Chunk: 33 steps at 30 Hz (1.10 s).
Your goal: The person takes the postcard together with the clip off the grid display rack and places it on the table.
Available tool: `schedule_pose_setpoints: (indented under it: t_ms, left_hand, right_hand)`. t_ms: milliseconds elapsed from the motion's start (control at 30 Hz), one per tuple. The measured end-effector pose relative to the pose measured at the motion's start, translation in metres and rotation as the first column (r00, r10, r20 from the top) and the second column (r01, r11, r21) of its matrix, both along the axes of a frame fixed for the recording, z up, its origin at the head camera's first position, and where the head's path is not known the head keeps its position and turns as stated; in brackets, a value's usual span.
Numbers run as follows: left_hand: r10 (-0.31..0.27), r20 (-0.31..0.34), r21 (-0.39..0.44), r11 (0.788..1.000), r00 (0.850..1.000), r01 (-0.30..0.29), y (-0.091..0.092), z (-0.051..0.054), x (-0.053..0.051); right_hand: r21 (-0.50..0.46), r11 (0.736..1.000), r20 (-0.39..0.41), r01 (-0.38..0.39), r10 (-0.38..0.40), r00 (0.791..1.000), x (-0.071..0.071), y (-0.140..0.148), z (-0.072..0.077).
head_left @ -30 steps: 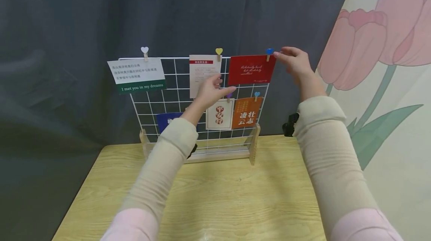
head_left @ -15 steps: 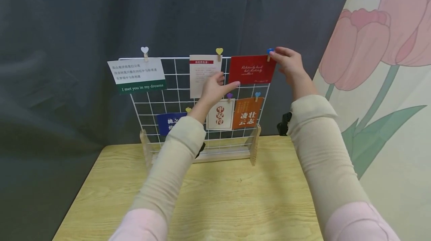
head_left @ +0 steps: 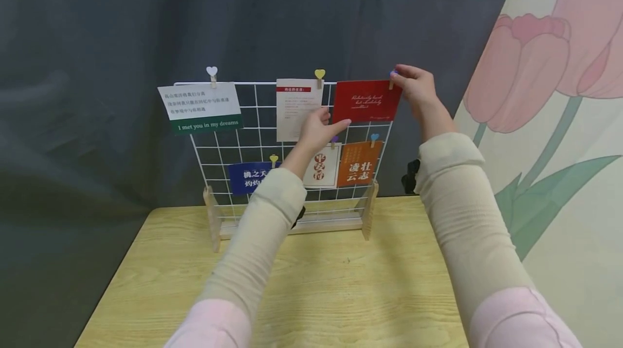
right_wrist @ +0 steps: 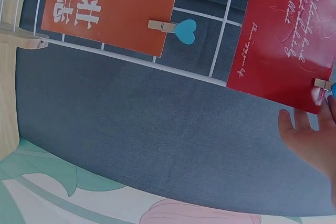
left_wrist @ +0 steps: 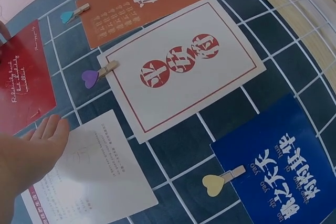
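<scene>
1. Nearest, the sleeves [head_left: 233, 272] reach over the table [head_left: 340, 294]; their cuffs are rolled back, presumably to leave the wrists free.
2. The left hand [head_left: 313, 129] is raised before the white card with a red heading [head_left: 294, 115], thumb spread away from relaxed fingers and pointing towards the lower left corner of the red card [head_left: 367, 102]. That placing would suit steadying the corner, but whether the thumb touches it is hard to tell.
3. The right hand [head_left: 416, 86] pinches the blue clip [right_wrist: 323, 83] between thumb and fingertips, beside the red card's top right corner. Gripping the heart-shaped head, probably, is what gives purchase on so small a clip.
4. The red card hangs at the upper right of the wire grid [head_left: 258, 106], its side edge reaching past the frame. With 1 clip at 1 corner, its far side seems freer to swing.
5. Below hang the blue card [head_left: 245, 178], the stamped white card [left_wrist: 181, 66] and the orange card [head_left: 357, 167], each on 1 clip; a green-and-white card [head_left: 200, 107] hangs upper left.
6. 2 wooden feet [head_left: 370, 213] hold the grid upright, facing the person.
7. Behind is a dark curtain [head_left: 292, 18].
</scene>
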<state>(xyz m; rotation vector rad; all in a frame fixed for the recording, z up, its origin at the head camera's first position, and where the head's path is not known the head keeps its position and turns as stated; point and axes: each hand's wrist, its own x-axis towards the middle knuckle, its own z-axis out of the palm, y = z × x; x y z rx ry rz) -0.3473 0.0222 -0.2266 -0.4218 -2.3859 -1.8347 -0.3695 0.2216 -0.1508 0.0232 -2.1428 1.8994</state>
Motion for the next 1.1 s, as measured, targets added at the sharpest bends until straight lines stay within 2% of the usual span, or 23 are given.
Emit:
schedule_pose_setpoints:
  t_ms: [233,433,567,800,1100]
  left_hand:
    - [-0.015,0.01,0.042,0.999,1.0,0.014,0.004,-0.001,-0.003]
    - [0.019,0.025,0.068,0.997,1.0,-0.02,0.007,-0.001,-0.006]
    - [0.05,0.028,0.11,0.993,0.998,-0.053,0.011,-0.001,-0.007]
    - [0.101,0.044,0.192,0.975,0.994,-0.108,0.018,-0.002,-0.01]
    - [0.147,0.062,0.268,0.95,0.987,-0.158,0.015,-0.004,-0.01]
  right_hand:
    - [0.045,0.999,0.02,0.021,-0.022,1.0,-0.001,-0.001,-0.001]
    - [0.035,0.998,0.009,0.05,-0.05,0.999,-0.002,-0.002,-0.002]
    - [-0.007,0.997,-0.01,0.071,-0.071,0.997,-0.003,-0.002,-0.003]
    - [-0.143,0.983,-0.017,0.119,-0.122,0.992,-0.002,-0.003,-0.004]
    - [-0.166,0.972,-0.019,0.167,-0.173,0.985,-0.003,-0.011,-0.005]
